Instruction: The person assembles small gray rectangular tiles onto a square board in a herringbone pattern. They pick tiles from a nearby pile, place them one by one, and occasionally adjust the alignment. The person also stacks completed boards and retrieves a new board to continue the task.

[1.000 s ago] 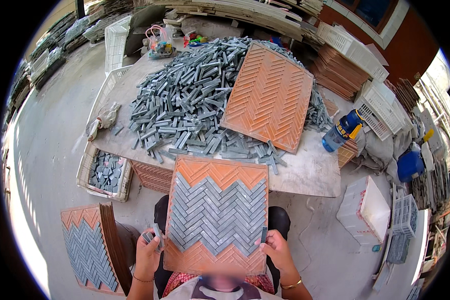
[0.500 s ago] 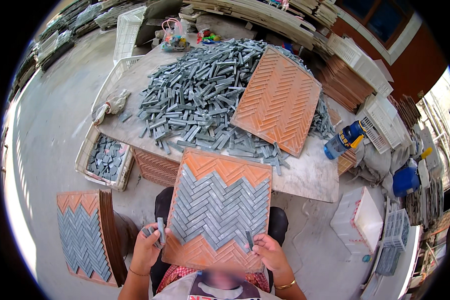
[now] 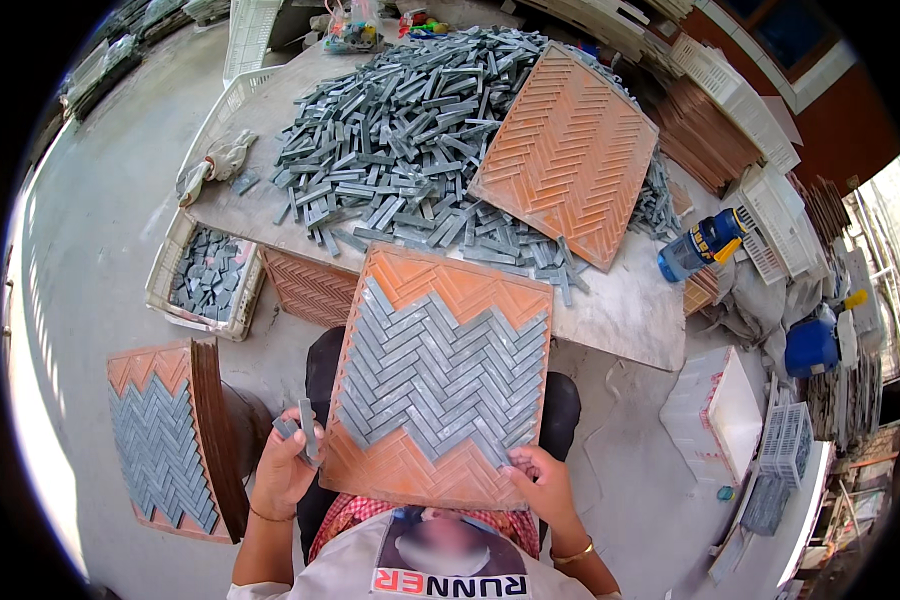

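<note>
An orange herringbone tray [image 3: 405, 468] rests on my lap, its middle filled with grey stone strips [image 3: 440, 365] in zigzag rows. My left hand [image 3: 284, 472], at the tray's left edge, is closed around several loose grey strips [image 3: 307, 425], one standing upright. At the lower right of the filled rows, my right hand [image 3: 544, 487] has its thumb and forefinger pinched at the end of a grey strip [image 3: 494, 455] lying against the pattern. Part of that strip is hard to make out beside the fingertips.
A large heap of grey strips [image 3: 390, 140] covers the table [image 3: 610, 325] ahead, with another orange tray [image 3: 570, 150] leaning on it. A blue bottle [image 3: 692, 250] stands at right. Stacked trays [image 3: 160, 450] and a crate of grey pieces [image 3: 240, 325] are at left.
My right hand has brought its strip down onto the lower right of the pattern. The left hand keeps its strips. The view has tipped, so the scene sits higher.
</note>
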Demonstrator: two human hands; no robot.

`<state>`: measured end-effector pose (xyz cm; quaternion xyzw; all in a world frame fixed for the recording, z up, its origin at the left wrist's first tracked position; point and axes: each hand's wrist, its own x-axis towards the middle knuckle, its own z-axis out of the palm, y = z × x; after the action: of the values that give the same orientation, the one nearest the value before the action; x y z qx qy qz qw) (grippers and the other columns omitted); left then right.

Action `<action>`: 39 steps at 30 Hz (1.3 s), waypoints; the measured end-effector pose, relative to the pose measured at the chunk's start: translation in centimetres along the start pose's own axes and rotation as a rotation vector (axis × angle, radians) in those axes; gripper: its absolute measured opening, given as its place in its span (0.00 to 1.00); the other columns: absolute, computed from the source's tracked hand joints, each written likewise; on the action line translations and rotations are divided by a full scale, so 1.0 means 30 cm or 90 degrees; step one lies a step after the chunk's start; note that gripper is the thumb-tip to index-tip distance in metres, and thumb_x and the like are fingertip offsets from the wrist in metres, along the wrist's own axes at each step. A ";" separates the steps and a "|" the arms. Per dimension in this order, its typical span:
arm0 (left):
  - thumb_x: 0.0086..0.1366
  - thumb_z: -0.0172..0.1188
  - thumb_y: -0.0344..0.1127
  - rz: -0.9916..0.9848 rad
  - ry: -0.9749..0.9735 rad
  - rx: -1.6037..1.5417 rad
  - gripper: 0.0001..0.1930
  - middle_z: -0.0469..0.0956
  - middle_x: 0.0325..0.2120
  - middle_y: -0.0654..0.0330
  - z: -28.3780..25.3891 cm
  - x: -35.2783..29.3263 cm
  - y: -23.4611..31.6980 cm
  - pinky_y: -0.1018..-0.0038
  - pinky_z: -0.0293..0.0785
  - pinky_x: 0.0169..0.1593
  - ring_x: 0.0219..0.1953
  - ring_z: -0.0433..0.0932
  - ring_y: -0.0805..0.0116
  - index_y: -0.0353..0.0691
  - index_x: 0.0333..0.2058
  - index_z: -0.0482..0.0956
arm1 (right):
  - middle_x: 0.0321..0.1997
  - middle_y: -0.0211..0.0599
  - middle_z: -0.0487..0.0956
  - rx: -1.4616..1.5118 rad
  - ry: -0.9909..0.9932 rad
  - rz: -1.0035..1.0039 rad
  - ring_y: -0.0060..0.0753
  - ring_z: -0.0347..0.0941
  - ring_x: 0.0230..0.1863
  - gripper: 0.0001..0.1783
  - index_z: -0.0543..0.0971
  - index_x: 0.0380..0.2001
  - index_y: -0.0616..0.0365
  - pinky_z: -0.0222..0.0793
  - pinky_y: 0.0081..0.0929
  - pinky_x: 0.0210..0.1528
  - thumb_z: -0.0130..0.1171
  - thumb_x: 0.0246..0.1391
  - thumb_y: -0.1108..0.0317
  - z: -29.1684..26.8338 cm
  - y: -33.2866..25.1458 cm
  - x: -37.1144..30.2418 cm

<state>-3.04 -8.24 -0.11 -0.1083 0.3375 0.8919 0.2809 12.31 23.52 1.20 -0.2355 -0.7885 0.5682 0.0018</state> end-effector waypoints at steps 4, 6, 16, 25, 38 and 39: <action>0.57 0.65 0.33 -0.002 -0.011 -0.006 0.16 0.75 0.31 0.62 0.002 -0.005 -0.005 0.79 0.67 0.33 0.31 0.71 0.75 0.44 0.42 0.71 | 0.26 0.33 0.77 -0.086 0.036 -0.020 0.17 0.70 0.25 0.14 0.76 0.38 0.62 0.67 0.19 0.29 0.65 0.47 0.73 -0.012 0.020 -0.024; 0.57 0.65 0.33 -0.007 -0.014 -0.019 0.16 0.75 0.31 0.62 -0.003 -0.004 -0.012 0.79 0.67 0.32 0.31 0.71 0.75 0.44 0.42 0.71 | 0.27 0.33 0.75 -0.136 0.057 -0.052 0.19 0.70 0.24 0.14 0.76 0.37 0.62 0.67 0.18 0.28 0.65 0.45 0.74 -0.013 0.018 -0.034; 0.56 0.66 0.33 -0.035 -0.010 0.005 0.17 0.75 0.31 0.61 0.043 0.010 -0.057 0.79 0.68 0.31 0.32 0.72 0.75 0.44 0.42 0.70 | 0.31 0.40 0.74 -0.216 0.060 -0.124 0.33 0.73 0.24 0.14 0.75 0.36 0.61 0.70 0.26 0.27 0.65 0.44 0.74 0.080 0.015 -0.051; 0.55 0.66 0.28 -0.116 -0.028 0.062 0.17 0.76 0.32 0.59 0.090 0.003 -0.148 0.79 0.72 0.39 0.37 0.77 0.70 0.40 0.42 0.72 | 0.32 0.43 0.75 -0.235 0.085 -0.188 0.45 0.74 0.29 0.12 0.76 0.34 0.60 0.72 0.33 0.30 0.64 0.43 0.74 0.098 0.016 -0.043; 0.58 0.63 0.27 -0.328 -0.132 0.166 0.14 0.75 0.35 0.59 0.266 0.041 -0.250 0.78 0.70 0.41 0.37 0.73 0.74 0.37 0.43 0.73 | 0.33 0.38 0.78 -0.207 0.048 -0.211 0.29 0.76 0.27 0.11 0.78 0.36 0.58 0.71 0.23 0.27 0.65 0.47 0.71 0.073 -0.040 -0.008; 0.58 0.63 0.27 -0.344 -0.137 0.176 0.14 0.75 0.34 0.60 0.278 0.046 -0.260 0.78 0.70 0.41 0.37 0.72 0.75 0.37 0.43 0.73 | 0.32 0.37 0.78 -0.118 0.024 -0.184 0.26 0.75 0.27 0.11 0.78 0.37 0.59 0.70 0.21 0.27 0.65 0.48 0.71 0.068 -0.068 -0.005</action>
<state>0.28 2.66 1.39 -0.0599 0.3827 0.7369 0.5540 11.13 21.16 2.36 -0.1299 -0.8628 0.4824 0.0768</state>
